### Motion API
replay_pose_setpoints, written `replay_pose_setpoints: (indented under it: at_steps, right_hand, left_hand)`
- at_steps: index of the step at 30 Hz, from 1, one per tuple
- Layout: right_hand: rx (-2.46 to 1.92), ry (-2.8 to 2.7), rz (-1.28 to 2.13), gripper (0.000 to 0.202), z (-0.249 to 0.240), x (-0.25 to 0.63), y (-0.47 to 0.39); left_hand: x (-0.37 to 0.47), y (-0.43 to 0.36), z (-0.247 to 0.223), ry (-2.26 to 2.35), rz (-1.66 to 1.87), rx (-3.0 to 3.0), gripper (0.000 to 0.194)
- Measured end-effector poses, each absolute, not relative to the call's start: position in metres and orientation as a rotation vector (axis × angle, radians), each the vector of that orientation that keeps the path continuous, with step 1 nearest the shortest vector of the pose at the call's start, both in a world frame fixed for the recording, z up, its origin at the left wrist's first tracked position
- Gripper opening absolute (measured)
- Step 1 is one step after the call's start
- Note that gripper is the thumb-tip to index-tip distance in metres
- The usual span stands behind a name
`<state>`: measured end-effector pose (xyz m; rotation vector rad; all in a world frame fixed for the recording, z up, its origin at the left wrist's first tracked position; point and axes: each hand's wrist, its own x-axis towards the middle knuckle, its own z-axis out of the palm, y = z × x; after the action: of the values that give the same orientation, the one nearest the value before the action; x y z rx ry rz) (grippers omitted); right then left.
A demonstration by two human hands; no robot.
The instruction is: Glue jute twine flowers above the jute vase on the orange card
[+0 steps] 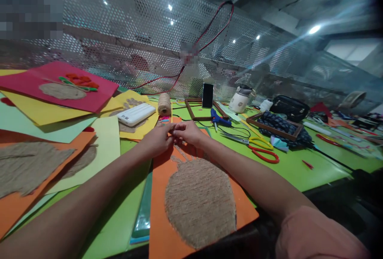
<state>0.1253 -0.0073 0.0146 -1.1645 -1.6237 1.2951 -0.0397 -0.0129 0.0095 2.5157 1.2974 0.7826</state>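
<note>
The left hand (163, 139) and right hand (189, 132) meet just beyond the jute-twine oval (200, 201) on orange card (158, 211), the right nearer it. Fingertips look bunched; I can't tell whether they're gripping anything. The oval's long axis points roughly toward them.

The orange sheet (158, 215) lies lengthwise. A rounded brown twine shape (200, 201) covers most of its near half, strands running crosswise.

Dim overall, ceiling lamp (314, 29) streaking diagonal glare, wide-angle stretch towards edges, black upper-right corner
</note>
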Motion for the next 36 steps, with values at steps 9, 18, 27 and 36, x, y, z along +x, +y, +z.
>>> replay_pose_setpoints:
  at_steps: [9, 18, 27, 36]
  right_hand:
    - [-1.104, -1.439, 1.426, 0.009, 0.014, 0.138, -0.006]
    - [-1.327, -1.729, 0.869, 0.017, 0.007, 0.161, -0.021]
    - [-1.292, -2.085, 0.338, 0.014, 0.003, 0.165, -0.042]
    - [-1.288, -2.267, 0.200, 0.009, 0.006, 0.162, -0.050]
  left_hand:
    - [-0.047, -0.018, 0.022, 1.495, 0.548, 2.499, 0.041]
    - [-0.053, -0.012, 0.019, 1.533, 0.631, 2.554, 0.041]
    - [-0.055, -0.013, 0.017, 1.646, 0.692, 2.729, 0.027]
    - [-0.054, -0.013, 0.017, 1.593, 0.676, 2.698, 0.025]
